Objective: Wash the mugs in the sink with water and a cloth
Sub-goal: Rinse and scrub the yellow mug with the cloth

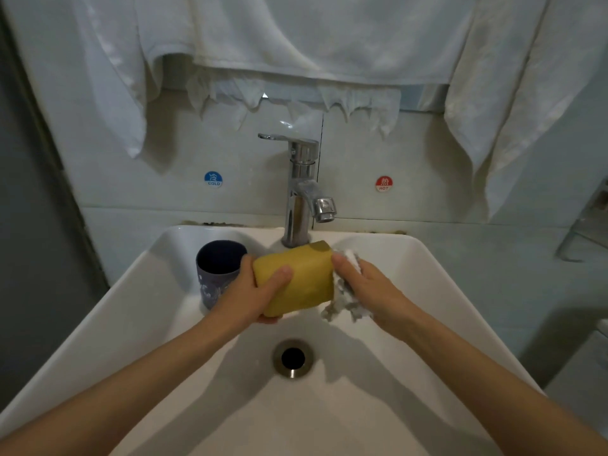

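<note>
My left hand [260,292] grips a yellow mug [302,281] lying on its side above the white sink [131,311], thumb across its wall. My right hand [365,284] holds a crumpled white-grey cloth [345,299] pressed against the mug's right end. That end of the mug is hidden by the cloth. A dark blue mug [217,271] stands upright in the sink's back left corner, just left of my left hand.
A chrome faucet [301,189] stands at the back centre above the mug; no water stream shows. The drain [292,358] lies below my hands. White towels [329,37] hang over the wall. Cold [213,179] and hot [384,184] stickers flank the faucet.
</note>
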`<action>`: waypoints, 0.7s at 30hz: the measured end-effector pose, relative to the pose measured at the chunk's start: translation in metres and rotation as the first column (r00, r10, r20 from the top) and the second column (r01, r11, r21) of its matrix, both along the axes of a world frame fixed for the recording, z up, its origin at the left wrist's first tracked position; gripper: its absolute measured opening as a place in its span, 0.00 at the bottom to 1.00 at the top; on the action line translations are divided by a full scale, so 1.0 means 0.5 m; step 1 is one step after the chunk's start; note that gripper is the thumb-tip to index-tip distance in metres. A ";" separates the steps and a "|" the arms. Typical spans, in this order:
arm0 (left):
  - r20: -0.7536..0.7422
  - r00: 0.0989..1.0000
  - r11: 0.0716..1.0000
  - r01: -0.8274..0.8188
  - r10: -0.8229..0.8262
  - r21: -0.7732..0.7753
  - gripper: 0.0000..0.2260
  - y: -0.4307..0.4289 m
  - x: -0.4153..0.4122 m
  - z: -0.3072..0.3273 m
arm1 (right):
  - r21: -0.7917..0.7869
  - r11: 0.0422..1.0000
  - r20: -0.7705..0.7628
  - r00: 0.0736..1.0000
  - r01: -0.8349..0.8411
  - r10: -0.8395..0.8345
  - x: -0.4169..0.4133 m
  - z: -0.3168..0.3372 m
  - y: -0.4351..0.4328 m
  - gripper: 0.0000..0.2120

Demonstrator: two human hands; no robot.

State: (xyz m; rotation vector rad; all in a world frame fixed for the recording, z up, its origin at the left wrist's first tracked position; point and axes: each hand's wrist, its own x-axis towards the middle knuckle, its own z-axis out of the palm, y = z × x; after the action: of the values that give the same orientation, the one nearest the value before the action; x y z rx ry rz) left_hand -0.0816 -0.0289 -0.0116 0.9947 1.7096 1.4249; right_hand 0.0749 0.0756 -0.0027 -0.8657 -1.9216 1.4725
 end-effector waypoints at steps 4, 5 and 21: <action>-0.519 0.853 0.992 0.103 -0.050 0.074 0.24 0.000 -0.008 -0.019 | -0.301 0.954 -0.120 0.992 0.005 -0.043 0.001 0.016 -0.001 0.16; -0.516 0.855 0.990 0.116 -0.058 0.080 0.25 0.001 -0.008 -0.020 | -0.311 0.950 -0.128 0.992 -0.022 -0.019 0.001 0.018 -0.004 0.15; -0.385 0.921 0.979 0.134 -0.066 0.154 0.27 -0.006 -0.002 0.010 | -0.087 0.986 -0.051 0.989 -0.142 0.138 0.021 0.045 -0.021 0.40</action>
State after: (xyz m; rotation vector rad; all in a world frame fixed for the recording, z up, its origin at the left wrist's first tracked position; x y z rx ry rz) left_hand -0.0829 -0.0318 -0.0064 1.5169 1.7869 1.4021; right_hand 0.0852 0.0651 0.0197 -0.7426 -1.9291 1.6586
